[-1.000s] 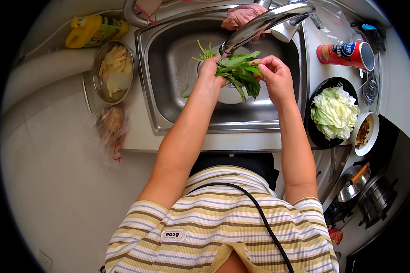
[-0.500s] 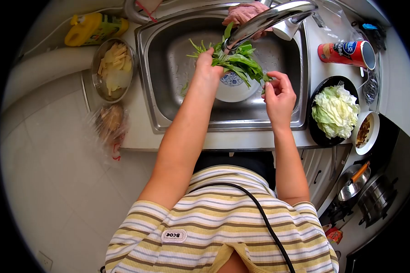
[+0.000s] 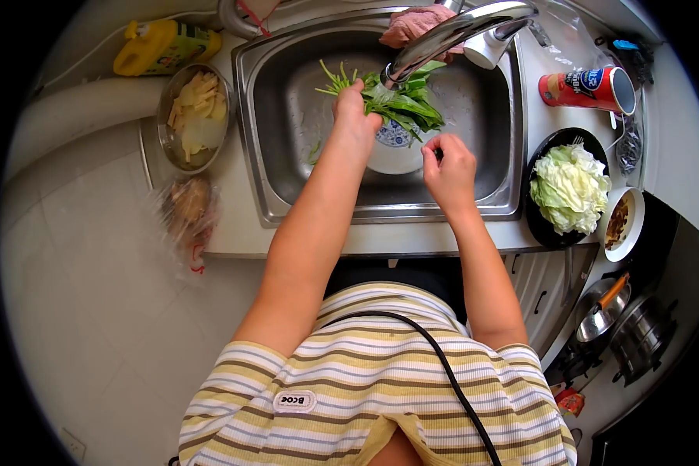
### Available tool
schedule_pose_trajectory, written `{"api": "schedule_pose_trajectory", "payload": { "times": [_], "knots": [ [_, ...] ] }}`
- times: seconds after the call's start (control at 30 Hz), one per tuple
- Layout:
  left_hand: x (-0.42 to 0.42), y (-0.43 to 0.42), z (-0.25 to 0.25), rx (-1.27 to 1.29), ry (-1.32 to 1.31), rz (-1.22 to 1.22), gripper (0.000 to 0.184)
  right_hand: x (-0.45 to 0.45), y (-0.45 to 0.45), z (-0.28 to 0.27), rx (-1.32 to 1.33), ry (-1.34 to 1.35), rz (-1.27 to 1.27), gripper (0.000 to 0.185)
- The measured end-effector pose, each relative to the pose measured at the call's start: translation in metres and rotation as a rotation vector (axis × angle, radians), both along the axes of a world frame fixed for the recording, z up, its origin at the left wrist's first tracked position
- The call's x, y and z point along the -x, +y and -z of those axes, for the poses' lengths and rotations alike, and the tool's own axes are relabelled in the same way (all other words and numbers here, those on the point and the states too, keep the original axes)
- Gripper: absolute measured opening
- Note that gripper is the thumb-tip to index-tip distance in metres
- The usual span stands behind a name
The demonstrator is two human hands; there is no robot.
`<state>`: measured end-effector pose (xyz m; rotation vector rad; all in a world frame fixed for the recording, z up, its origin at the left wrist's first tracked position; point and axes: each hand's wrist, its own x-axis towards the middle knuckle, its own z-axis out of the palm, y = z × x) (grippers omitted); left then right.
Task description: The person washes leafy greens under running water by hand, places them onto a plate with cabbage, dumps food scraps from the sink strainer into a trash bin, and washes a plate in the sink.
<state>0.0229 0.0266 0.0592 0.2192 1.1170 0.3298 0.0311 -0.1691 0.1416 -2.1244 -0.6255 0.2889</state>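
A bunch of leafy greens is gripped by its stems in my left hand, right beneath the faucet. Its leaves point to the right. My right hand is closed below and right of the leaves, apart from them, with a small dark bit at its fingertips that is too small to name. Under the greens, a plate with a blue pattern lies in the steel sink. A few loose green scraps stick to the sink's left side.
Left of the sink are a bowl of pale slices, a yellow bottle and a plastic bag. Right of it are a red can, cabbage on a black plate, a white bowl and pots. A pink cloth hangs behind.
My right hand has come away from the leaves and moved left and down, its fingers now curled in. My left hand has hardly moved, and the leaves have shifted slightly.
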Motion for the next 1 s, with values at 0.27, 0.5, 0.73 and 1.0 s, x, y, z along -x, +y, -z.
{"api": "schedule_pose_trajectory", "payload": {
  "times": [0.27,0.5,0.73,1.0],
  "knots": [
    [-0.001,0.063,-0.084,-0.385,0.097,0.024,0.02,0.078,0.07,0.019,-0.391,-0.009,-0.188,0.01],
    [0.009,0.033,-0.056,-0.382,-0.016,0.34,0.014,0.075,0.086,0.047,0.403,0.162,-0.773,0.016],
    [0.013,-0.019,-0.038,-0.947,0.012,0.891,0.021,-0.003,-0.027,0.049,0.275,0.17,-0.153,0.015],
    [0.001,-0.028,-0.066,-0.743,-0.245,0.638,0.032,-0.131,0.002,-0.039,-0.276,0.074,0.294,0.015]
  ]
}}
